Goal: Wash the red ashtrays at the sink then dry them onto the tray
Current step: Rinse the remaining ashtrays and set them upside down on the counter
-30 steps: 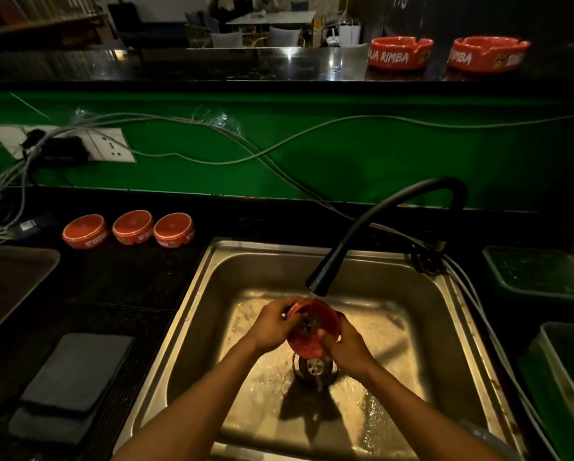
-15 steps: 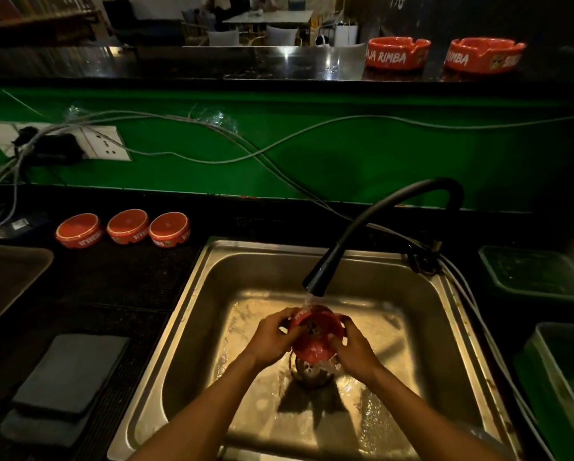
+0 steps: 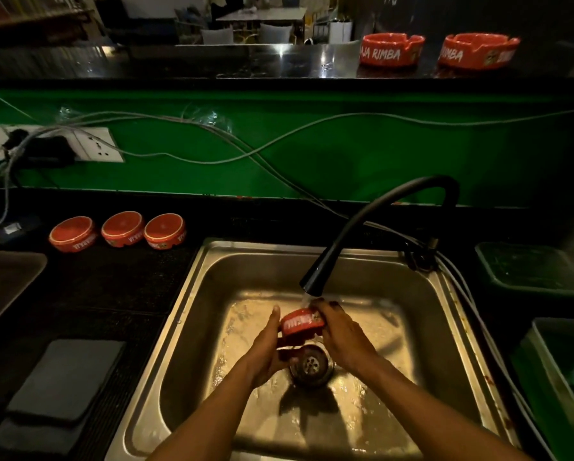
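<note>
A red ashtray (image 3: pixel 301 324) is held upside down under the black tap's (image 3: pixel 315 277) running water, above the drain of the steel sink (image 3: pixel 212 261). My left hand (image 3: pixel 265 347) cups its left side and underside. My right hand (image 3: pixel 342 331) grips its right side with fingers curled over the top. Three more red ashtrays (image 3: pixel 122 227) lie upside down in a row on the dark counter to the left. Two larger red ashtrays (image 3: pixel 392 49) stand on the raised bar top at the back. A dark tray (image 3: pixel 2 281) sits at the far left edge.
Grey folded cloths (image 3: pixel 62 377) lie on the counter left of the sink. Green bins (image 3: pixel 528 267) stand to the right. Cables (image 3: pixel 212 134) and a socket (image 3: pixel 96 144) run along the green wall behind the tap.
The ashtray has been turned from bowl facing me to upside down, its lettered side wall now showing. Both hands shifted round it, still under the water.
</note>
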